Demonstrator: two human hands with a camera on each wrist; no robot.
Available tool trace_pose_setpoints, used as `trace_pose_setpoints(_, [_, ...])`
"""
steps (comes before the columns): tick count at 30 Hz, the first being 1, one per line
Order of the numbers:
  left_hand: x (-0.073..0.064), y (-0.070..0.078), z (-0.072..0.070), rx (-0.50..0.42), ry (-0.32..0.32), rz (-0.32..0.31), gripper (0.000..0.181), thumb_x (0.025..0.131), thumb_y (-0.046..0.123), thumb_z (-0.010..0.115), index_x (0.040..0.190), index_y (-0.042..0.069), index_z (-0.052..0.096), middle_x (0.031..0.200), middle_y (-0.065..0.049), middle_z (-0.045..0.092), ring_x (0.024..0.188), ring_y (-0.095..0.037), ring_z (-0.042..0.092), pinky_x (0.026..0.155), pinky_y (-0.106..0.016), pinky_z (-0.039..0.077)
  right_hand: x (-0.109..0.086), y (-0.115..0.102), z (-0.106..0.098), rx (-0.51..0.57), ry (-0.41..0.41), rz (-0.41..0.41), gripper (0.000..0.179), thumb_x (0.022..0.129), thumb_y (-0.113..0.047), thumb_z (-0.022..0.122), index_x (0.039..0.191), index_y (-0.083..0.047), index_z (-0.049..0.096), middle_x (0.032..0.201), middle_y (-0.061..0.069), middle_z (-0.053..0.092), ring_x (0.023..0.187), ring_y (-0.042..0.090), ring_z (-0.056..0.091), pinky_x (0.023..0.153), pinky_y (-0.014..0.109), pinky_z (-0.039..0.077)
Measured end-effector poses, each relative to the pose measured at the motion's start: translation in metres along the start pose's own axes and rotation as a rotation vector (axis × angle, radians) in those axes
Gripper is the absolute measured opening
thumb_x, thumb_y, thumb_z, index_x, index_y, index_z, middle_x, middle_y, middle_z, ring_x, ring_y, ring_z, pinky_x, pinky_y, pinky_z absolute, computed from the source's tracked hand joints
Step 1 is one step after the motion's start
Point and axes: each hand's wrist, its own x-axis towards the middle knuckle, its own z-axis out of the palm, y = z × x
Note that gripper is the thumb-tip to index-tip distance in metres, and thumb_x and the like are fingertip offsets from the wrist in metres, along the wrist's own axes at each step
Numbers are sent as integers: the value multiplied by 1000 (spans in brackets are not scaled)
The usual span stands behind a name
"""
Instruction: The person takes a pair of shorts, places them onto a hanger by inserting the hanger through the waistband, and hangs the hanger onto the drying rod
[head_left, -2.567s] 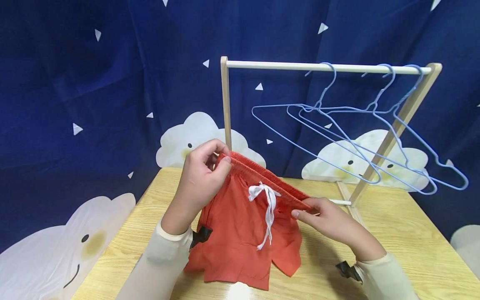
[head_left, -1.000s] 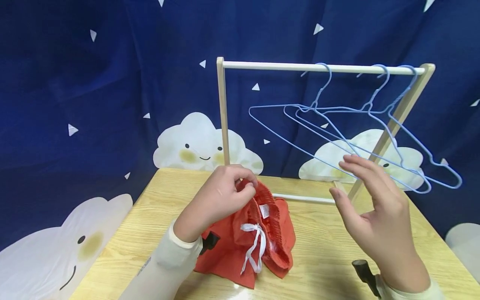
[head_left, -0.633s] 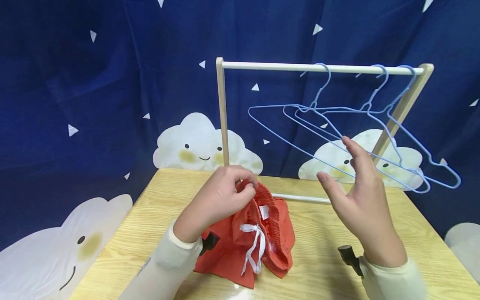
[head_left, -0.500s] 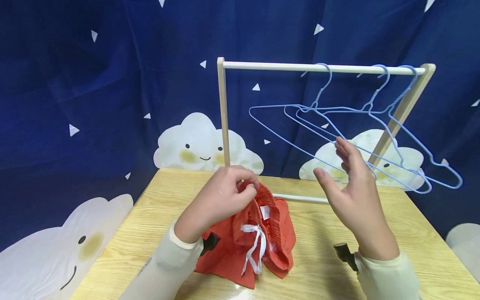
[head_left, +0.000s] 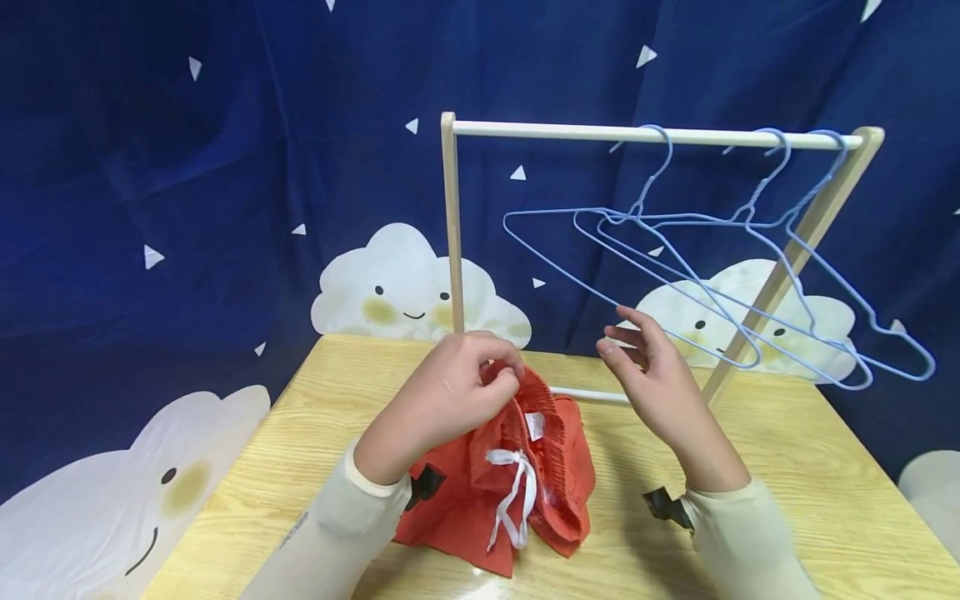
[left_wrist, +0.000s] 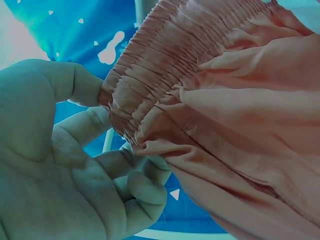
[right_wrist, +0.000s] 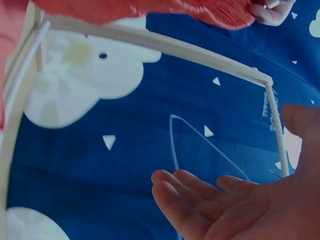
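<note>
On a yellow wood-grain surface [head_left: 840, 492]: pale wooden, white-railed rack [head_left: 540, 130]; three blue wire hangers [head_left: 639, 205] upon it; slumped red cloth shorts [head_left: 476, 500] in front, waistband [left_wrist: 150, 60] pinched by left hand [head_left: 457, 387]; right hand [head_left: 667, 396] empty, loosely spread. Risk: one-sided grip may let the waistband collapse.

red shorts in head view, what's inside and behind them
Inside the red shorts, a white label shows; cloth folds cover the rest. Behind them are the wooden table and a white rack bar, its left end hidden by the shorts and left hand.
</note>
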Motion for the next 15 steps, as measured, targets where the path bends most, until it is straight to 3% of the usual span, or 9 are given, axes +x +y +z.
trace_pose_setpoints(6, [1,-1,0,0,-7,0,19,98,17,64,96,21,82,92,13,70,83,-14,62,72,-34,57,5,6,13,61,-41,27,64,114,-39,56,167,-8,36,146,23,67,124,35,72,94,22,58])
trace_pose_setpoints(15, [0,0,-1,8,-11,6,18,98,16,64,96,20,82,92,11,70,84,-15,62,72,-34,56,5,9,21,122,-72,26,57,115,-36,52,160,-2,43,131,25,72,110,31,77,86,22,60])
